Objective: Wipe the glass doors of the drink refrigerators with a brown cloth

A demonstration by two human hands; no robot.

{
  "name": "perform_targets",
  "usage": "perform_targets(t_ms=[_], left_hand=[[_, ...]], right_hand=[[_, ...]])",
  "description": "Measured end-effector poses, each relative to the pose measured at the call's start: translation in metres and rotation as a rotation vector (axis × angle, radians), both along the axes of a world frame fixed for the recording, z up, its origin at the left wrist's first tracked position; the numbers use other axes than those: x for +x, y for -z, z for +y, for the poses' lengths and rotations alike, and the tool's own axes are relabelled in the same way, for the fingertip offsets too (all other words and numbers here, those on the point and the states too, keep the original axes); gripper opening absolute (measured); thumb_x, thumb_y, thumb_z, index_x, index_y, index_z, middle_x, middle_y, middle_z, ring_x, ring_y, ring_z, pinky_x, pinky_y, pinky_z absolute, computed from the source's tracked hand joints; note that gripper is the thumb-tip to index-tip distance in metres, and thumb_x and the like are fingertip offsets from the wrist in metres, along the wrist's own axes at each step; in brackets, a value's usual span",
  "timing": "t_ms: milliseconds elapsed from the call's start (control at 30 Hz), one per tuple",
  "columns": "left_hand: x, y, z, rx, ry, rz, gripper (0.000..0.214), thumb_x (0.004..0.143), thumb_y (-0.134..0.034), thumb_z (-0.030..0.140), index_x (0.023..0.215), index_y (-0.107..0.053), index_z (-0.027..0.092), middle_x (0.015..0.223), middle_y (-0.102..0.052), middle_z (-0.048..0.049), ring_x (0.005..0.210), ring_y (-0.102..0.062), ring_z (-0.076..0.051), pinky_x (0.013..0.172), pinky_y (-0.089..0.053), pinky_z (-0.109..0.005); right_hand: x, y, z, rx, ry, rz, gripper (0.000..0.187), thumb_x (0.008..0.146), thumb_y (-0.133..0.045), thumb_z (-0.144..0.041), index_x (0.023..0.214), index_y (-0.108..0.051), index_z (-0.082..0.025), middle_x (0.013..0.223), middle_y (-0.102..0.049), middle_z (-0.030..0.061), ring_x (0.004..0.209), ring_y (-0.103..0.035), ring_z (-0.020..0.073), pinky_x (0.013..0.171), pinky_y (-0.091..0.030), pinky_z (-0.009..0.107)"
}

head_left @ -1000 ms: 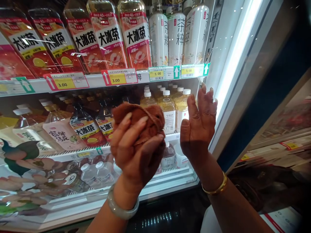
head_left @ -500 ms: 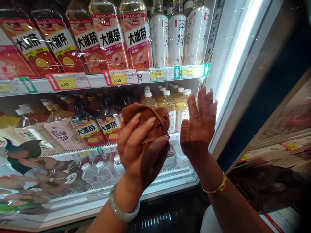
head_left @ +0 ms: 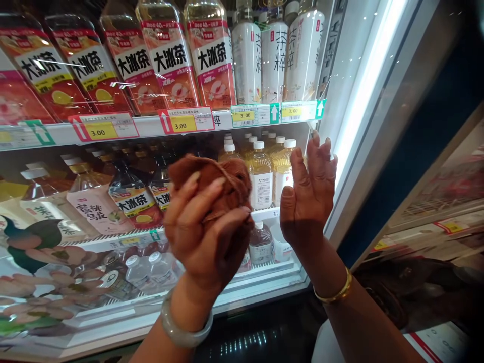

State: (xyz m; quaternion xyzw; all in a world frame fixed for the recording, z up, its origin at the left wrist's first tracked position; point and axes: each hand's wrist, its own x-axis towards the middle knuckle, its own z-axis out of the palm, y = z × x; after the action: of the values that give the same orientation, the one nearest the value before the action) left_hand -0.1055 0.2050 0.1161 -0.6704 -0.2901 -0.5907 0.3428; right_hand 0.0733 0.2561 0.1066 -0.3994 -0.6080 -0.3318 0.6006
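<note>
Bunched up in my left hand (head_left: 204, 227) is a brown cloth (head_left: 215, 186), with my fingers wrapped over its near side. The cloth is up in front of the glass door of a drinks fridge; whether it touches the glass I cannot tell. My right hand (head_left: 310, 196) is open, palm facing away and fingers stretched upward, by the right side of the glass. Behind the hands stand clear bottles with white caps (head_left: 260, 171). A pale bangle (head_left: 185, 322) circles my left wrist, and a gold bracelet (head_left: 336, 290) my right.
Large iced tea bottles (head_left: 170, 65) and white-labelled bottles (head_left: 274, 60) line the upper shelf above price tags (head_left: 181, 122). More bottles (head_left: 130, 196) fill the shelf below. A bright light strip (head_left: 368, 85) and dark door frame (head_left: 401, 136) run along the right. Shelving continues beyond.
My left hand has moved a little to the left with the cloth, uncovering more of the bottles behind it. My right hand stays in nearly the same place.
</note>
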Motion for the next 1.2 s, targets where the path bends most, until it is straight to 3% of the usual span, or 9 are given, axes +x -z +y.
perform_targets(t_ms=[167,400,467,667,933,1067,1200], left_hand=[[0.014,0.009,0.004,-0.019,0.072,0.188,0.023,0.082,-0.084,0.015,0.100,-0.074,0.027,0.128,-0.072,-0.0034,0.139,-0.058,-0.026,0.122,-0.047,-0.052],[-0.007,-0.009,-0.003,0.014,-0.032,-0.022,0.029,0.081,-0.084,0.013,0.105,-0.074,0.024,0.141,-0.066,-0.0092,0.142,-0.054,-0.036,0.122,-0.043,-0.064],[-0.002,-0.006,-0.002,0.029,-0.025,-0.028,0.029,0.079,-0.086,0.014,0.103,-0.074,0.023,0.140,-0.066,-0.0092,0.142,-0.054,-0.036,0.121,-0.044,-0.064],[0.022,0.011,0.004,-0.049,0.115,0.210,0.025,0.081,-0.084,0.013,0.100,-0.075,0.026,0.127,-0.073,-0.0038,0.138,-0.059,-0.026,0.121,-0.048,-0.052],[-0.003,-0.012,-0.004,0.010,-0.040,-0.052,0.026,0.085,-0.079,0.014,0.107,-0.072,0.027,0.144,-0.064,-0.0057,0.143,-0.054,-0.034,0.122,-0.043,-0.063],[0.013,0.002,0.000,-0.018,0.018,0.094,0.026,0.081,-0.085,0.017,0.103,-0.074,0.026,0.133,-0.070,-0.0076,0.143,-0.054,-0.032,0.122,-0.046,-0.057],[0.022,0.010,0.004,-0.064,0.103,0.235,0.023,0.085,-0.082,0.015,0.103,-0.074,0.027,0.130,-0.073,-0.0036,0.139,-0.059,-0.026,0.121,-0.047,-0.053]], right_hand=[[0.001,0.000,0.003,0.013,0.012,-0.004,0.060,0.108,-0.028,-0.037,0.167,-0.019,-0.037,0.175,-0.025,-0.0051,0.163,-0.025,0.0260,0.133,-0.030,0.058],[0.001,0.001,0.003,0.007,0.011,-0.009,0.061,0.108,-0.028,-0.036,0.167,-0.017,-0.037,0.175,-0.025,-0.0048,0.163,-0.025,0.0266,0.132,-0.030,0.060],[0.001,0.001,0.003,-0.001,0.018,-0.002,0.061,0.108,-0.028,-0.036,0.167,-0.016,-0.038,0.175,-0.025,-0.0058,0.163,-0.025,0.0273,0.132,-0.031,0.060],[0.000,0.001,0.005,0.048,0.013,0.020,0.059,0.108,-0.030,-0.035,0.166,-0.022,-0.038,0.174,-0.029,-0.0055,0.161,-0.029,0.0265,0.132,-0.031,0.057],[0.000,0.000,0.000,0.013,-0.004,0.004,0.060,0.108,-0.029,-0.035,0.167,-0.020,-0.037,0.175,-0.026,-0.0049,0.162,-0.026,0.0271,0.132,-0.031,0.057],[0.000,0.000,0.003,0.029,0.011,0.001,0.059,0.108,-0.030,-0.036,0.167,-0.021,-0.037,0.174,-0.027,-0.0052,0.162,-0.027,0.0266,0.133,-0.030,0.057],[0.001,0.001,0.008,0.086,0.020,0.017,0.058,0.108,-0.034,-0.035,0.165,-0.025,-0.037,0.173,-0.028,-0.0079,0.161,-0.031,0.0238,0.134,-0.029,0.053]])
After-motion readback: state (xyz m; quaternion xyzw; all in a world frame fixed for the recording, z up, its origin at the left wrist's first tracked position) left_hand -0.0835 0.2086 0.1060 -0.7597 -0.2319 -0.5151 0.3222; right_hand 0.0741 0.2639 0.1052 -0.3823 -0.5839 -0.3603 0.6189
